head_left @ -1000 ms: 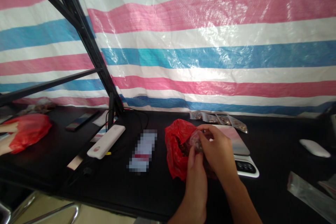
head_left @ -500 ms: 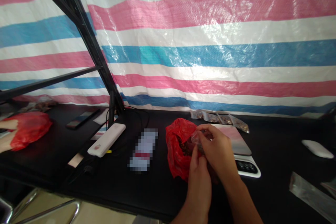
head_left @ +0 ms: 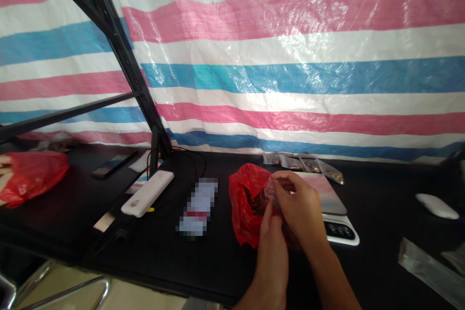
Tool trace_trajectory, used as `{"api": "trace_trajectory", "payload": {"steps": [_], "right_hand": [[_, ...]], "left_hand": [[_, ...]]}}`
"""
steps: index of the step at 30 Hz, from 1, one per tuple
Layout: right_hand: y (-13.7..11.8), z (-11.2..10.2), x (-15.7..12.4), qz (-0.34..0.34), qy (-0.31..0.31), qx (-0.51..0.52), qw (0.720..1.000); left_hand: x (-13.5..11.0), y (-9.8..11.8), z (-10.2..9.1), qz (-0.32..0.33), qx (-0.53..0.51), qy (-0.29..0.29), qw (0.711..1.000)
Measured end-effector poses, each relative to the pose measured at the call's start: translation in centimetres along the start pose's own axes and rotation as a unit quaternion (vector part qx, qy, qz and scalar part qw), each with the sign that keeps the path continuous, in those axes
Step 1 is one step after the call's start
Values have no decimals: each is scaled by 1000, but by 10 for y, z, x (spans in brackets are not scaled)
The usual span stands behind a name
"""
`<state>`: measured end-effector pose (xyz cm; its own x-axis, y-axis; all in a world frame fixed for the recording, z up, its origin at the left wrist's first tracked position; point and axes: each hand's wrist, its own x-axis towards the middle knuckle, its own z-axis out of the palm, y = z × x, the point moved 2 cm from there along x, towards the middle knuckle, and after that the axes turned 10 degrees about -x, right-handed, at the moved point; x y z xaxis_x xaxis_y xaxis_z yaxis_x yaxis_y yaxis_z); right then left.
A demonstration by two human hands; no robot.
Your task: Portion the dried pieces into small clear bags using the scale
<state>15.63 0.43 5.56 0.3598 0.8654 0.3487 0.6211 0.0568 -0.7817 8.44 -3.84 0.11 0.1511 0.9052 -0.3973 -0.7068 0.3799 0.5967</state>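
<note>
A red plastic bag with dark small pieces inside lies open on the black table. Just above its mouth, both my hands hold a small clear plastic pouch. My right hand curls over the pouch from the right with its fingers pinched on the top. My left hand rises from below, fingers pressed against the pouch's lower side. The pouch's contents are hard to make out.
A white scale with a pink top stands right of my hands, and filled small pouches lie behind it. A white power bank, a phone and a black frame post are left. Another red bag is far left. Clear sleeves lie right.
My hands stayed at the bag's mouth, shifting slightly as the fingers worked the small pouch. The red bag at far left moved a little.
</note>
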Motion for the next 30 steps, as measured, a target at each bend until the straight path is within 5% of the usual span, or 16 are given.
{"api": "trace_trajectory", "payload": {"steps": [7,10,16,19,22,26,30], "right_hand": [[8,-1,4,7,-12,19,1000],[20,-6,10,29,-46,101,993],[41,-38,17,55,-65,234,969],[53,-52,19,87,7,244,966],[71,-59,23,113,104,189,970],[92,-59,27,128,107,-6,986],[95,-63,25,93,133,-172,972]], "left_hand": [[-2,1,3,17,29,-5,999],[-7,4,3,50,73,1,996],[-26,20,9,214,161,-26,963],[-30,23,9,300,247,-32,921],[-29,19,7,353,311,-37,882],[-26,13,5,390,355,-54,848],[-26,8,7,412,379,-76,825]]}}
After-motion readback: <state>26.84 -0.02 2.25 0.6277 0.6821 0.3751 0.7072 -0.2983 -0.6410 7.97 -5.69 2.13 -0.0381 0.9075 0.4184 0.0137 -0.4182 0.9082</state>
